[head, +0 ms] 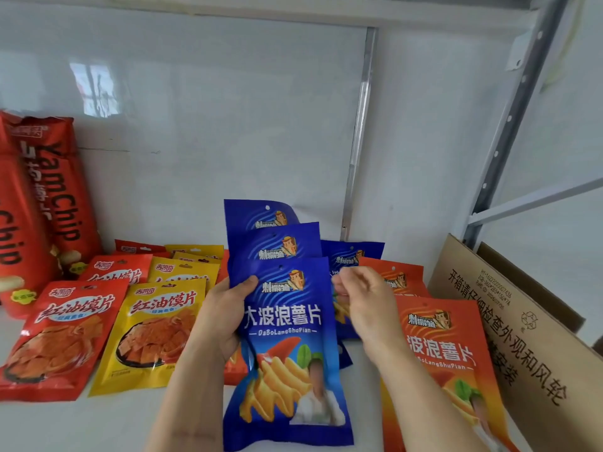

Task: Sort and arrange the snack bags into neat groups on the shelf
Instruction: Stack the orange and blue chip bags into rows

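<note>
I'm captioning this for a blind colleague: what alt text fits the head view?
A person's left hand grips a fan of three blue chip bags above a white shelf while the right hand pinches at their right edge. Red bags and yellow bags lie in rows at left, orange bags and a cardboard box at right.

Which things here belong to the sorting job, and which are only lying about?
Job: blue bags in left hand; right hand; orange bags; red bags; yellow bags; yam chip bags; shelf.
Lying about: cardboard box.
</note>
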